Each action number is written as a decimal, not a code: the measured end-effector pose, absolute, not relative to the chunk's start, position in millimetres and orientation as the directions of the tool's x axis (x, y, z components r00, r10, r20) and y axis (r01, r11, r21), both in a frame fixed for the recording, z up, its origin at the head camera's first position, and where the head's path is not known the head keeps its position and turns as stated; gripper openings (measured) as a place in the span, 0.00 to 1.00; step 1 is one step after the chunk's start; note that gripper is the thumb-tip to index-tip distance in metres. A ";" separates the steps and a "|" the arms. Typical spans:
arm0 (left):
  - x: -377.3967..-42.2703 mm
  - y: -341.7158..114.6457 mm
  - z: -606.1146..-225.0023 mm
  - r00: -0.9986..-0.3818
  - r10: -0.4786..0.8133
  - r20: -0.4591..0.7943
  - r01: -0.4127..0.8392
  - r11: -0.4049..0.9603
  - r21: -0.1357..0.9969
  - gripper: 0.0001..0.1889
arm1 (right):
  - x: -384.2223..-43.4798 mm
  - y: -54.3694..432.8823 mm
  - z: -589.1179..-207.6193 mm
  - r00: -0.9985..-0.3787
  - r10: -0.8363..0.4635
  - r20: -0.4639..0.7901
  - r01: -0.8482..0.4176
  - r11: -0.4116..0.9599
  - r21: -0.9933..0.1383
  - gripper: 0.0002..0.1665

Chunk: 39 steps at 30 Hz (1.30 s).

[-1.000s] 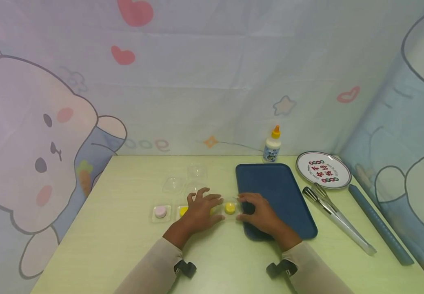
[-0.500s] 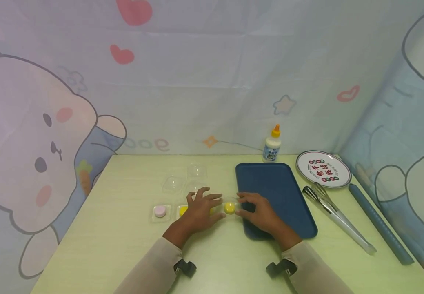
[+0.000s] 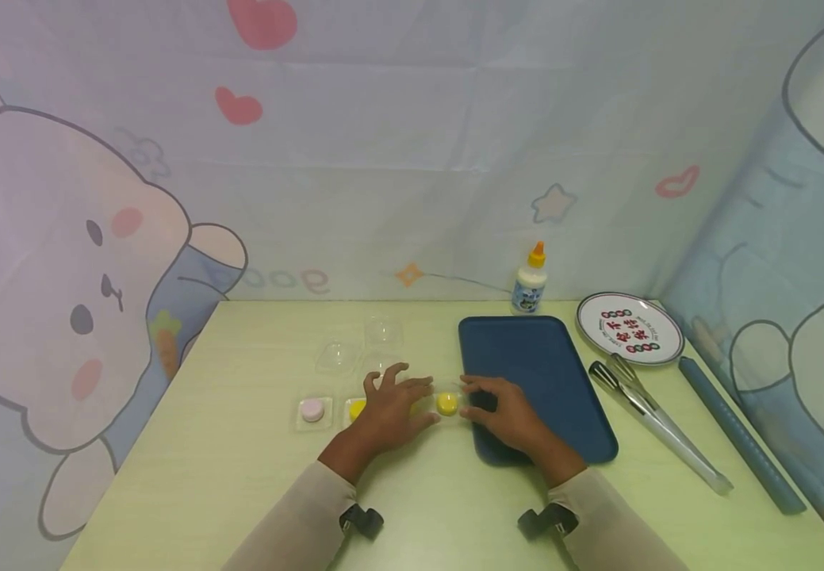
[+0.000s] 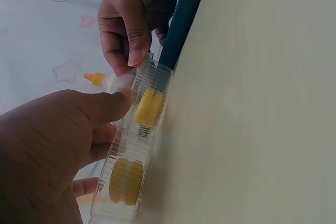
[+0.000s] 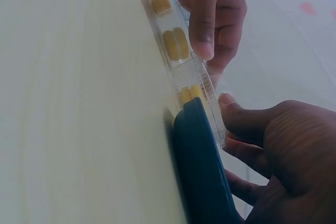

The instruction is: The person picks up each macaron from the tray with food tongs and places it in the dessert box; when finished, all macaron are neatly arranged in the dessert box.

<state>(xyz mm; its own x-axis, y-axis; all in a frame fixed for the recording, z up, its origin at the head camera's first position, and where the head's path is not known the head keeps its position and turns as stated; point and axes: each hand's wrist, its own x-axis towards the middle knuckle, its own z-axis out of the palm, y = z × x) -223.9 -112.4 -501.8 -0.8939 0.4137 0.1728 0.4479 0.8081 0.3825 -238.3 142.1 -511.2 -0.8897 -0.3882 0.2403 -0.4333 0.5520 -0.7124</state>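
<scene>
Between my two hands a clear plastic box (image 4: 163, 82) holds a yellow macaron (image 3: 447, 404). With thumb and fingers, my left hand (image 3: 392, 414) pinches the box's left edge. On its right edge, beside the blue tray (image 3: 529, 381), my right hand (image 3: 507, 414) pinches with thumb and fingertips. Under and beside my left hand, another boxed yellow macaron (image 4: 126, 181) shows in the left wrist view. Further left are a partly covered yellow macaron (image 3: 357, 409) and a pink macaron (image 3: 312, 410), each in its own clear box.
Several clear plastic covers (image 3: 338, 357) lie behind my left hand. At the back stands a glue-type bottle (image 3: 529, 285) with an orange tip. To the right are a printed plate (image 3: 629, 329), metal tongs (image 3: 657, 424) and a long grey-blue bar (image 3: 740, 436).
Almost nothing differs. Both hands stay at the same box, with only very slight shifts of the fingers.
</scene>
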 end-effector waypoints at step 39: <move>-240.7 -196.3 -482.5 -0.980 0.116 0.163 0.182 0.853 0.489 0.26 | -263.1 94.1 -482.2 -0.913 -0.397 0.094 -0.335 0.599 -0.728 0.27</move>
